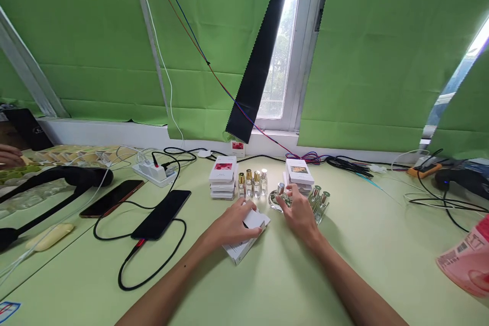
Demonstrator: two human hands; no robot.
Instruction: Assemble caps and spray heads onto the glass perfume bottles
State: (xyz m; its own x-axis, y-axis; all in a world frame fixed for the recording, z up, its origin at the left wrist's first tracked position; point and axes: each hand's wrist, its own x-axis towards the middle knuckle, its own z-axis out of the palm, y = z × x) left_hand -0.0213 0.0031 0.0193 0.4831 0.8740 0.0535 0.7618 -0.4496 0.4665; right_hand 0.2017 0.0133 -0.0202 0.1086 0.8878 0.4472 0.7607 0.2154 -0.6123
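Note:
My left hand (234,225) lies closed over a white box (247,237) on the pale green table (290,285), fingers wrapped on its top. My right hand (299,212) pinches a clear round glass bottle with a silver cap (277,197) just to the right of that box. Behind the hands stand several small bottles with gold and silver caps (252,183). A stack of white boxes (223,177) sits to their left. Another white box stack (299,173) stands at the right, with more silver-capped bottles (319,201) beside it.
Two dark phones (161,213) (111,197) lie at the left with charging cables and a white power strip (154,171). Black cables (443,198) spread over the right side. A pink packet (468,260) lies at the right edge. Another person's hand (9,155) shows far left.

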